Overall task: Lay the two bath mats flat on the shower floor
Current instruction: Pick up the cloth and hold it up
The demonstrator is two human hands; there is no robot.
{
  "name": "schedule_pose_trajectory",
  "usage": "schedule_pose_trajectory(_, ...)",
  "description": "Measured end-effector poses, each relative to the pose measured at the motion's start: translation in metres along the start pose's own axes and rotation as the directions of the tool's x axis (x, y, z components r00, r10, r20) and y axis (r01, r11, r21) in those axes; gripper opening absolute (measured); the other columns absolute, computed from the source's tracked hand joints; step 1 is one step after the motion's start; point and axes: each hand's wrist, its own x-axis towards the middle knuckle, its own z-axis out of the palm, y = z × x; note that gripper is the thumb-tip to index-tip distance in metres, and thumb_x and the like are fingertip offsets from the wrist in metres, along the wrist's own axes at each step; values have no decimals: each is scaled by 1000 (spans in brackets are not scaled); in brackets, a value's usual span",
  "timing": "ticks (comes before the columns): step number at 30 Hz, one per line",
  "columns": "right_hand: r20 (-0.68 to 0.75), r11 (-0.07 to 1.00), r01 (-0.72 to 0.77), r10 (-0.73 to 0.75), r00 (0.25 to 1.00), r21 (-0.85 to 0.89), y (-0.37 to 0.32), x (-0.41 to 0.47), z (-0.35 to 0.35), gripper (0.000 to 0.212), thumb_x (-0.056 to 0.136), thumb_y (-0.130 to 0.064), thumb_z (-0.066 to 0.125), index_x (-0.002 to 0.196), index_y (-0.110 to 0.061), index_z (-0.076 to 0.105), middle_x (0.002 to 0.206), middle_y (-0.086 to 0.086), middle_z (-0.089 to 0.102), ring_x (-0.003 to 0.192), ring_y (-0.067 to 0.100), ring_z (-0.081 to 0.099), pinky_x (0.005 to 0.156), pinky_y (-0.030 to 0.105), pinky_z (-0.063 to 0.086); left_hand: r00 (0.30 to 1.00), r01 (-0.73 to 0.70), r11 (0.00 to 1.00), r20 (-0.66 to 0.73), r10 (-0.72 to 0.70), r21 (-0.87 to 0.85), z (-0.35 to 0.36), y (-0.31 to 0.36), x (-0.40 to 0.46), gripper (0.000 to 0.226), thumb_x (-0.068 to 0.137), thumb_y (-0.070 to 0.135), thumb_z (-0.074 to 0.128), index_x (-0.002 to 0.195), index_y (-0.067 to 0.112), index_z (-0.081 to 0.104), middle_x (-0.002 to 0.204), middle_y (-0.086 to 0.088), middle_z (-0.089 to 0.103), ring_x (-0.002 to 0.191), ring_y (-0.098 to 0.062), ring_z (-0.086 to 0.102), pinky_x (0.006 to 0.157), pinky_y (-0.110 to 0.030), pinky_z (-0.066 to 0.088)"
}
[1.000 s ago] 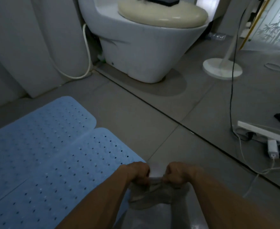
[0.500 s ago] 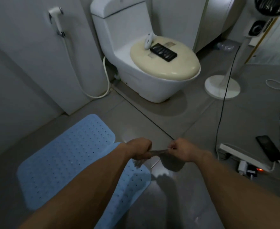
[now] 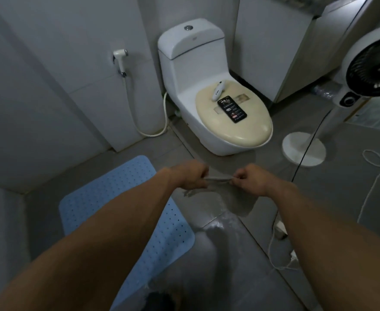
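A blue perforated bath mat [image 3: 99, 198] lies flat on the grey floor at the left, partly covered by my left forearm. A second mat, grey and translucent [image 3: 234, 221], hangs from both my hands above the floor, right of the blue one. My left hand [image 3: 190, 177] and my right hand [image 3: 248, 178] each pinch its top edge, close together, and the sheet drapes down towards me. Its lower part blurs into the floor.
A white toilet [image 3: 209, 90] stands ahead, with a phone [image 3: 232, 109] and a white remote [image 3: 217, 92] on its lid. A standing fan's base [image 3: 304, 148] sits to the right, with its cord and a white cable [image 3: 374, 167] on the floor. A bidet sprayer [image 3: 120, 60] hangs on the wall.
My view has risen and pulled back from the floor. Both hands have lifted the grey mat higher and moved slightly apart along its top edge.
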Motion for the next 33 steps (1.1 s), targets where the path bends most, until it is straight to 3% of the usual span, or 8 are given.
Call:
schedule_pose_trajectory(4, -5, 999, 32, -33, 999, -31, -30, 15, -61, 13, 92, -34, 65, 82, -32, 72, 81, -4, 69, 82, 16, 64, 76, 32, 52, 997, 22, 999, -70, -26, -45, -56, -6, 6, 21, 90, 30, 60, 98, 11, 60, 94, -7, 61, 84, -23, 57, 67, -31, 42)
schedule_pose_trajectory(9, -17, 994, 58, -60, 998, -96, -67, 42, -118, 16, 92, -33, 65, 94, -25, 78, 85, -2, 70, 82, 14, 62, 70, 27, 44, 995, 89, 994, -46, -92, -64, -113, -20, 15, 22, 89, 33, 60, 94, 12, 59, 91, -5, 58, 85, -25, 57, 68, -30, 41)
schedule_pose_trajectory(13, -24, 992, 67, -70, 997, -104, -98, 63, -155, 19, 93, -35, 62, 99, -24, 76, 88, -1, 70, 84, 15, 61, 77, 33, 51, 991, 118, 989, -60, -123, -84, -161, -31, 15, 18, 89, 34, 60, 85, 17, 55, 85, -1, 54, 79, -23, 54, 65, -29, 36)
schedule_pose_trajectory(16, -42, 989, 106, -111, 993, -105, -120, 75, -178, 21, 94, -37, 61, 103, -24, 75, 89, 0, 66, 85, 16, 59, 73, 29, 45, 987, 140, 987, -74, -146, -84, -195, -36, 5, 18, 90, 30, 59, 90, 12, 57, 89, -6, 57, 78, -23, 51, 65, -29, 35)
schedule_pose_trajectory(22, -15, 976, 197, -199, 980, -98, -172, 90, -205, 25, 95, -42, 57, 103, -25, 73, 87, 0, 64, 86, 18, 61, 58, 18, 35, 964, 206, 967, -139, -227, -151, -240, -56, -32, 27, 91, 30, 59, 102, 5, 60, 104, -14, 62, 95, -32, 59, 76, -36, 46)
schedule_pose_trajectory(28, 50, 925, 349, -346, 937, -148, -259, 103, -218, 26, 94, -45, 57, 93, -25, 73, 86, -2, 66, 80, 14, 59, 63, 27, 42, 899, 318, 915, -228, -374, -248, -267, -98, -96, 14, 89, 27, 60, 90, 14, 55, 97, -10, 60, 83, -25, 52, 69, -30, 39)
schedule_pose_trajectory(31, 115, 872, 434, -419, 901, -225, -307, 113, -219, 31, 91, -52, 59, 78, -25, 69, 75, -2, 64, 75, 16, 59, 66, 31, 47, 833, 405, 851, -249, -494, -334, -276, -120, -136, 15, 88, 26, 59, 94, 12, 59, 104, -12, 63, 90, -28, 57, 72, -30, 42)
schedule_pose_trajectory(33, 155, 829, 499, -475, 866, -251, -340, 119, -219, 37, 91, -52, 60, 65, -26, 60, 65, -5, 58, 69, 15, 56, 62, 31, 43, 765, 453, 783, -266, -587, -426, -280, -131, -163, 20, 89, 24, 57, 101, 9, 63, 105, -11, 64, 91, -26, 57, 73, -28, 42)
